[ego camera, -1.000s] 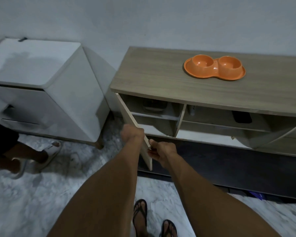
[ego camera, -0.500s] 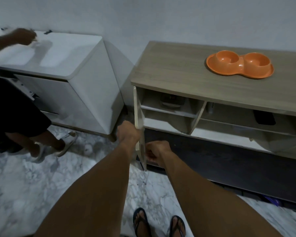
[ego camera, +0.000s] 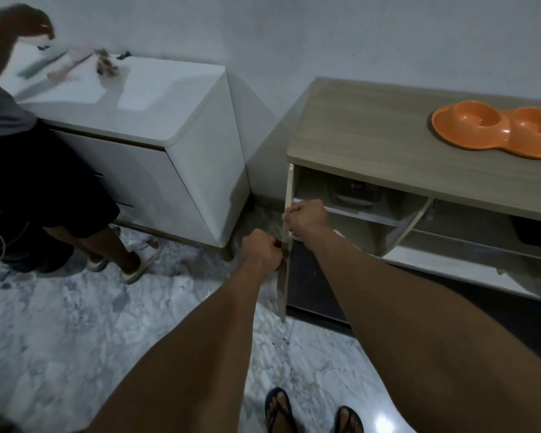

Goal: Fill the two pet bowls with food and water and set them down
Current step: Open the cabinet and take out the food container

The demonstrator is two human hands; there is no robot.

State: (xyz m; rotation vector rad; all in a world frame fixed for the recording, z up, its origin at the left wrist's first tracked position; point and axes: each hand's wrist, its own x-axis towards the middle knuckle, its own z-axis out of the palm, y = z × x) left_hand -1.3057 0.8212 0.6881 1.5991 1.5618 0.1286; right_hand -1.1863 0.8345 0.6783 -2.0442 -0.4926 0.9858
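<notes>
The door [ego camera: 282,295] gripped by the left hand [ego camera: 260,253] and the right hand [ego camera: 306,217] shows a pale, matt edge, like laminated board. Above the grip, the cabinet top [ego camera: 372,135] has a matt wood-grain finish. Further right, the double bowl [ego camera: 494,129] looks like smooth orange plastic. Left of the grip, the white cabinet [ego camera: 156,101] is smooth and glossy. Below, the floor [ego camera: 75,339] is polished and marble-veined.

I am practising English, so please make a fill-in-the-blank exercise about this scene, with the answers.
1. The double pet bowl on the wooden cabinet is ___ in colour.
2. It is ___, with no food or water inside.
3. The left hand and right hand each grip the cabinet's open ___.
Answers: orange, empty, door.
</notes>
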